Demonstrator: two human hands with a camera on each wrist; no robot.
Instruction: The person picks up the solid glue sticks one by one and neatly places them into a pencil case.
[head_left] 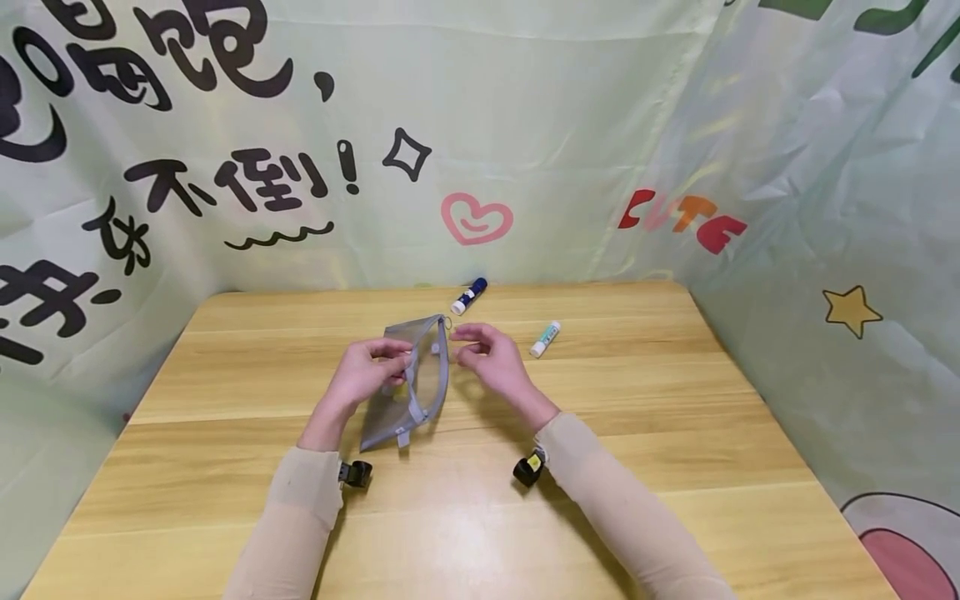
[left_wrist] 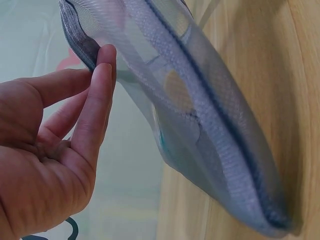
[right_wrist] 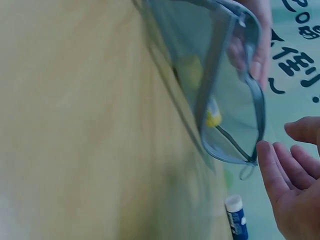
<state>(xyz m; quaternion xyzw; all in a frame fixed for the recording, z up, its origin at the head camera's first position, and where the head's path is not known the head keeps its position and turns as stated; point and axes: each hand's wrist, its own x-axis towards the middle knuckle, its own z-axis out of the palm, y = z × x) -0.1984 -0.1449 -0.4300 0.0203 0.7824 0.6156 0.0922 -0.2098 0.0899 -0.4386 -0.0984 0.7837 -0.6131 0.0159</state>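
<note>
Now my left hand point(head_left: 365, 371) pinches the zippered rim of a grey mesh pouch point(head_left: 384, 417), gaping over the wood-grained worktop point(head_left: 660, 408); my right hand point(head_left: 491, 358), fingers loosely parted, hovers just beside it. Farther lie a pale cylindrical stick point(head_left: 545, 339) and a dark-blue tube point(head_left: 469, 297).

A grey see-through mesh zipper pouch point(head_left: 381, 421) is tilted over the middle of the tabletop point(head_left: 450, 517), its mouth unzipped, spread wide and facing right; whether its underside touches the wood is unclear. The left hand point(head_left: 363, 372) pinches one edge of the mouth, while the opposite edge bows outward. A small fabric tab point(head_left: 403, 438) sticks out at the near end, a thin ring point(right_wrist: 246, 173) hangs at the far end, and something partly yellow point(right_wrist: 213, 119) shows inside.
</note>
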